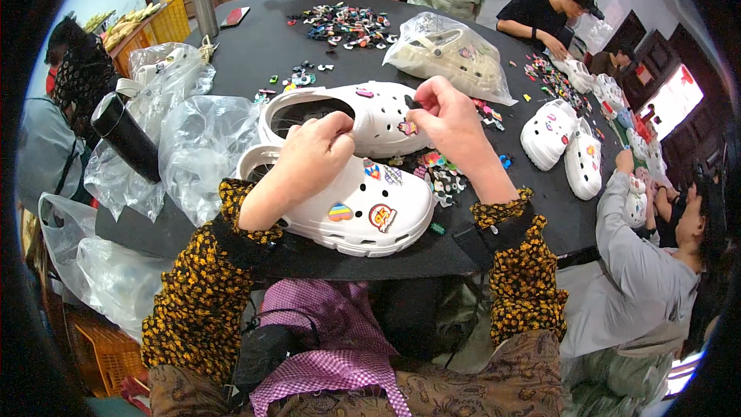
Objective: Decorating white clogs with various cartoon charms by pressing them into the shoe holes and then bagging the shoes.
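Two white clogs lie side by side at the table's near edge. The near clog (363,220) carries several colourful shoe charms, among them a rainbow heart (340,211). On the far clog (378,114) a pink charm (364,93) and an orange-pink charm (407,128) sit among open holes. My left hand (305,162) is closed over the near clog, fingers curled by the far clog's heel opening; what it holds is hidden. At the far clog's toe, my right hand (448,116) pinches a small dark piece (411,102), its thumb close to the orange-pink charm.
Charm piles lie at the far side (340,25) and beside the toes (441,177). A bagged clog (448,54) stands beyond, a finished-looking white pair (562,143) to the right. Plastic bags (204,147) and a black bottle (127,139) crowd the left. Other people sit around the table.
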### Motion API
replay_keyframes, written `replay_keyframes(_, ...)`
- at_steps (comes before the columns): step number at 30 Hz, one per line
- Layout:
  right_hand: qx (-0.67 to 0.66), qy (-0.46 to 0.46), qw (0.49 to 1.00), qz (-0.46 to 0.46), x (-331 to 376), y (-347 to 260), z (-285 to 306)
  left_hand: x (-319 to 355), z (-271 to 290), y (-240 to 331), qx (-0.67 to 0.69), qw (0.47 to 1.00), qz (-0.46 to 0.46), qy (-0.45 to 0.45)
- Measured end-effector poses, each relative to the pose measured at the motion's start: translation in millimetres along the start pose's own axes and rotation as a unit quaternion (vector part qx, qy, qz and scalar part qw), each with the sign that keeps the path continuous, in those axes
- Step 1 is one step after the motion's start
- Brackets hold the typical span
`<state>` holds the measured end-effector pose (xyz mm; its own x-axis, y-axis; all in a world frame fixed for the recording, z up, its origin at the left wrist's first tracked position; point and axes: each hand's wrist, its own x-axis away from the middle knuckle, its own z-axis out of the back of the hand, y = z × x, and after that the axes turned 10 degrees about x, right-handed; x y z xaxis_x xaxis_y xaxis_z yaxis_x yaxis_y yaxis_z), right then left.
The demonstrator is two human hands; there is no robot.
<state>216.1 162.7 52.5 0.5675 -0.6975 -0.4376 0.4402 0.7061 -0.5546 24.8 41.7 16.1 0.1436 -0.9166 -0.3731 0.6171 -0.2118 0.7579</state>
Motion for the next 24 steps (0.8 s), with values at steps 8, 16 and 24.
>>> replay_keyframes(8, 0.09, 0.021, 0.993, 0.075, -15.5, -1.2, -11.5, 0.2, -0.4, 1.3, -0.011, 0.999, -0.048, 0.022)
replay_keyframes(16, 0.129, 0.005, 0.985, 0.117, -10.6, 1.9, -14.0, -0.2, -1.6, 2.7, -0.021, 0.999, -0.039, 0.012)
replay_keyframes(24, 0.102, -0.007, 0.988, 0.114, -9.9, 4.6, -13.9, -0.8, 0.0, 2.7, -0.035, 0.999, -0.034, 0.013)
